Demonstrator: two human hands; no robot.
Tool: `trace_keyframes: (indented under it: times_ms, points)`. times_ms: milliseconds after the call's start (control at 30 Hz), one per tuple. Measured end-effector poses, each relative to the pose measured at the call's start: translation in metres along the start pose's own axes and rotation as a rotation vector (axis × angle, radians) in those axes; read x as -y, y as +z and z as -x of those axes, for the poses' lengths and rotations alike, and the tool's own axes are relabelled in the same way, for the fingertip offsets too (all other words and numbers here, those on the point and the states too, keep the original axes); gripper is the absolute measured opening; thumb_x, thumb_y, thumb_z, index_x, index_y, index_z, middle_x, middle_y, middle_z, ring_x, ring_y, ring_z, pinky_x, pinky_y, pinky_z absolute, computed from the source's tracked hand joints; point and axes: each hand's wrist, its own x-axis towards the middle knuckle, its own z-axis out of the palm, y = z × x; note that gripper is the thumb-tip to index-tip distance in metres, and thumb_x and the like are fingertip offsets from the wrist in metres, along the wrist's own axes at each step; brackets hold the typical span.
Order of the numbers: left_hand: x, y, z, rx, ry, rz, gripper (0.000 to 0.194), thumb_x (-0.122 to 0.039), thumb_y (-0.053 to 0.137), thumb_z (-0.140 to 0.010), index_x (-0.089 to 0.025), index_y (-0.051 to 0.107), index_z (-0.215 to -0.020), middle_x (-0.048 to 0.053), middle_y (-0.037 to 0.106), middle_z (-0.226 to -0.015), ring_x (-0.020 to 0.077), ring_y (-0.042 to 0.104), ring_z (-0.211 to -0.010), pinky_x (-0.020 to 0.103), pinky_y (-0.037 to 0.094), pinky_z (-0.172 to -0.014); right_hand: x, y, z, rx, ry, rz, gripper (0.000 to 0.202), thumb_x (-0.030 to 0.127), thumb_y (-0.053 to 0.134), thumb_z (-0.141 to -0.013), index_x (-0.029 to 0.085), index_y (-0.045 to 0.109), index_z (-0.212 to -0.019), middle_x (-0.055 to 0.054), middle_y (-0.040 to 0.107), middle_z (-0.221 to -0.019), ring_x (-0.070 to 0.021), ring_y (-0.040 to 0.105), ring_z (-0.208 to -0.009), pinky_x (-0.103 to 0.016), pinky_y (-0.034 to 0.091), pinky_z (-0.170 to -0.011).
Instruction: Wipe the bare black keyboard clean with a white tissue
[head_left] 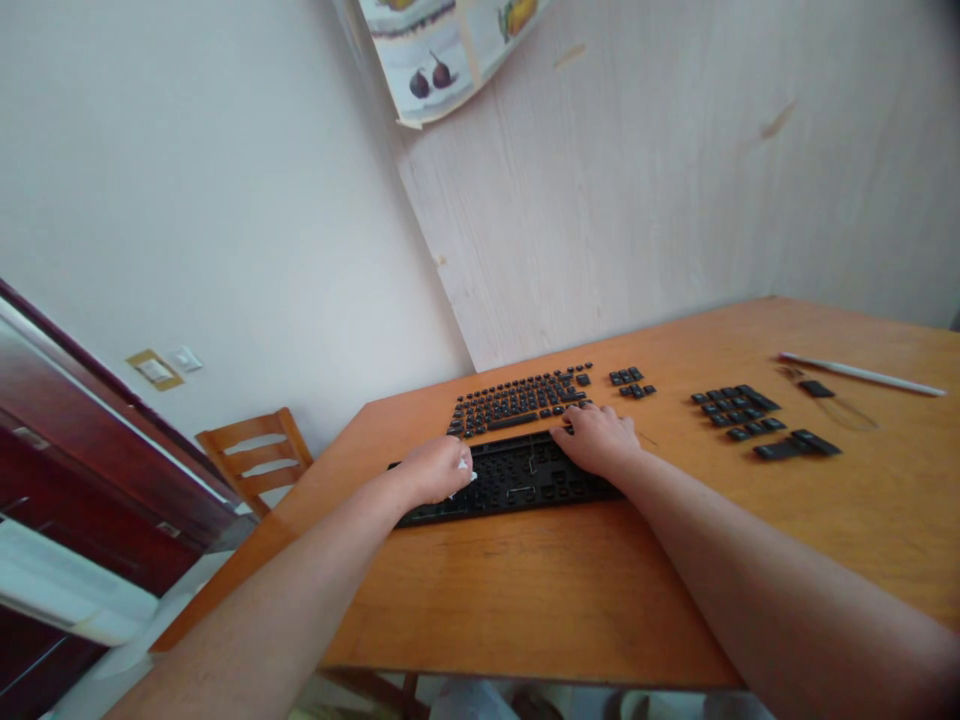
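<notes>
A black keyboard base (555,487), stripped of its keycaps, lies on the wooden table in front of me. Bent metal wires show on its surface. My left hand (436,470) is closed over its left part, with a crumpled white tissue (466,468) poking out of the fingers. My right hand (600,440) grips the far edge toward the right end, thumb apart from the curled fingers. Just beyond the base, loose black keycaps (517,400) lie in keyboard order, close to my right fingertips.
Right of my hand are small keycap groups (631,383), number-pad keycaps (733,408) and dark flat pieces (796,445). Farther right lie a thin cable with a black piece (816,389) and a white pen-like stick (862,374). A wooden chair (259,455) stands left of the table (525,590).
</notes>
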Motion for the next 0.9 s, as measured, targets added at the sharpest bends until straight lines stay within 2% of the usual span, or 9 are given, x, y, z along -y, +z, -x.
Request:
trace_keyframes:
  times_ms: [233, 367, 900]
  points:
    - [0.001, 0.0, 0.017, -0.036, 0.045, -0.046, 0.019, -0.031, 0.054, -0.083, -0.02, 0.068, -0.087, 0.006, 0.069, -0.094, 0.0195, 0.064, -0.083, 0.026, 0.044, -0.07, 0.0, 0.001, -0.001, 0.011, 0.005, 0.007, 0.05, 0.054, 0.038, -0.09, 0.021, 0.064, -0.116, -0.016, 0.06, -0.123, -0.0372, 0.05, -0.115, -0.056, 0.037, -0.092]
    - [0.0, -0.001, 0.024, -0.033, 0.064, -0.068, 0.021, -0.029, 0.054, -0.082, -0.021, 0.068, -0.095, 0.006, 0.069, -0.097, 0.02, 0.064, -0.083, 0.027, 0.045, -0.07, 0.0, 0.001, -0.001, 0.009, 0.003, 0.014, 0.049, 0.053, 0.038, -0.09, 0.021, 0.064, -0.116, -0.016, 0.06, -0.123, -0.037, 0.05, -0.115, -0.056, 0.038, -0.092]
    - [0.001, -0.011, 0.012, 0.034, 0.109, -0.217, 0.021, -0.018, 0.049, -0.077, -0.022, 0.069, -0.082, 0.007, 0.071, -0.088, 0.0213, 0.062, -0.078, 0.029, 0.042, -0.066, -0.001, 0.002, -0.002, 0.001, 0.007, 0.018, 0.049, 0.054, 0.038, -0.09, 0.021, 0.064, -0.115, -0.016, 0.06, -0.123, -0.0369, 0.049, -0.116, -0.055, 0.037, -0.092]
